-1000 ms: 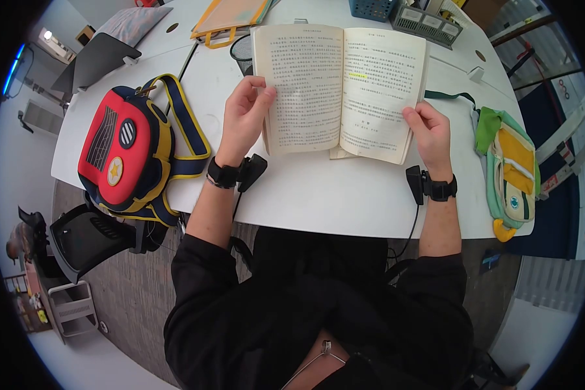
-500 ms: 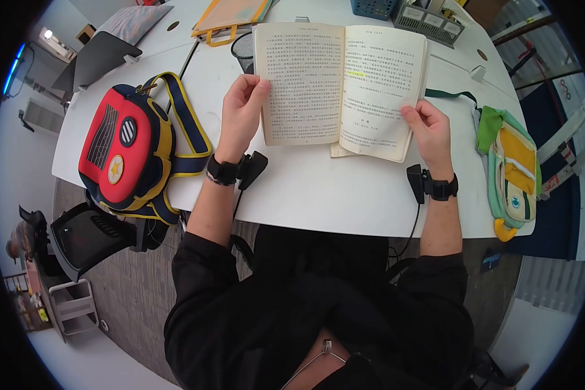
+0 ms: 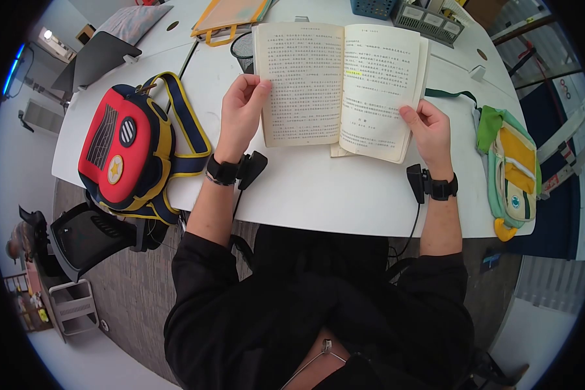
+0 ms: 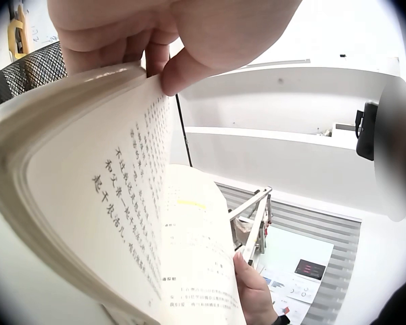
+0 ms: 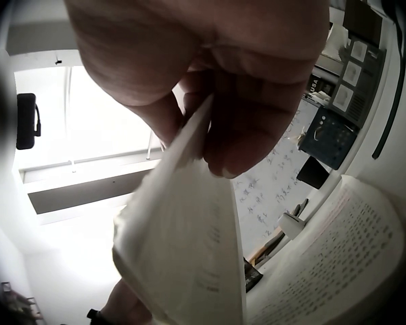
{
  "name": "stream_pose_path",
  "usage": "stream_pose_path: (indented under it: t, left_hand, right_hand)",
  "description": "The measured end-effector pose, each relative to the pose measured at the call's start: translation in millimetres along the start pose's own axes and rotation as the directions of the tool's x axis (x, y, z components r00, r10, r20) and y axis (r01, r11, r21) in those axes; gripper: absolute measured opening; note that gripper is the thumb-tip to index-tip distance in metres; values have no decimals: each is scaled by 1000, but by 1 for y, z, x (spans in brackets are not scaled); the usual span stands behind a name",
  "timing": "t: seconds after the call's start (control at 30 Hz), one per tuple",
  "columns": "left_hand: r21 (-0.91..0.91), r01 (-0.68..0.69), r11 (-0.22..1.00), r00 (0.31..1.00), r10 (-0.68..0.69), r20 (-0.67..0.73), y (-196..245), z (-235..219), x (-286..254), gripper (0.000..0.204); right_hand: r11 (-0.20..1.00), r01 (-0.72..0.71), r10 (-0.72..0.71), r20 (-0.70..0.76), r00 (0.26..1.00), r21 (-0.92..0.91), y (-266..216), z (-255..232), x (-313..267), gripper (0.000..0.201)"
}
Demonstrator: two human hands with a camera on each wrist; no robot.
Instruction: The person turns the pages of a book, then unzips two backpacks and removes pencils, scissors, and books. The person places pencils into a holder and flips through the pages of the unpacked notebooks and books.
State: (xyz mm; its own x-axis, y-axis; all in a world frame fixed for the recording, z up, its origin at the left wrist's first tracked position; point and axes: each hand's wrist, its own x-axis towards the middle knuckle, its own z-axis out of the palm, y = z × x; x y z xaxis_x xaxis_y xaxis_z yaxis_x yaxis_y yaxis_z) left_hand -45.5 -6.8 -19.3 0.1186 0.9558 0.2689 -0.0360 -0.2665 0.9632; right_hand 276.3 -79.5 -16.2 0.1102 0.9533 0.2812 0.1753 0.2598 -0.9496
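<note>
An open book with printed pages is held up over the white table, a yellow highlighted line on its right page. My left hand pinches the left edge, thumb on the page and fingers behind. In the left wrist view, that thumb presses near the page edge, with the thick stack of pages curving away. My right hand pinches the lower right edge, thumb in front. The right wrist view shows the right-hand pages between thumb and fingers.
A red and navy backpack sits on the table at left, and a green and yellow bag at the right edge. Behind the book stand a black mesh cup, a grey basket and a blue basket.
The left half of the book has tilted slightly, its bottom edge rising, and my left hand has shifted a little up with it. My right hand stays nearly still.
</note>
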Motion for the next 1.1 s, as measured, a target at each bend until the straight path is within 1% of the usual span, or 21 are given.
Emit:
stream_pose_path:
  t: [0.43, 0.53, 0.63, 0.73, 0.83, 0.9, 1.1]
  left_hand:
    - [10, -16, 1000, 1000, 16, -8, 4, 2, 0, 19]
    - [-15, -23, 1000, 1000, 23, -17, 6, 5, -1, 20]
    - [-55, -31, 998, 999, 30, -20, 5, 5, -1, 25]
    - [-53, -38, 998, 999, 37, -15, 4, 4, 0, 28]
    - [-13, -39, 999, 999, 39, 10, 6, 4, -1, 31]
    - [27, -10, 1000, 1000, 10, 6, 11, 6, -2, 36]
    - [-11, -15, 1000, 999, 15, 31, 13, 8, -2, 48]
  right_hand:
    - [1000, -4, 4, 4, 1000, 3, -2, 0, -1, 23]
    - [1000, -2, 2, 10, 1000, -7, 1, -1, -1, 22]
    - [1000, 22, -22, 14, 1000, -10, 2, 0, -1, 22]
    - [1000, 16, -16, 13, 1000, -18, 3, -1, -1, 22]
    - [999, 21, -20, 23, 1000, -25, 3, -2, -1, 22]
    - [1000, 15, -14, 22, 1000, -24, 2, -1, -1, 22]
    - [1000, 19, -18, 18, 1000, -18, 0, 1, -2, 22]
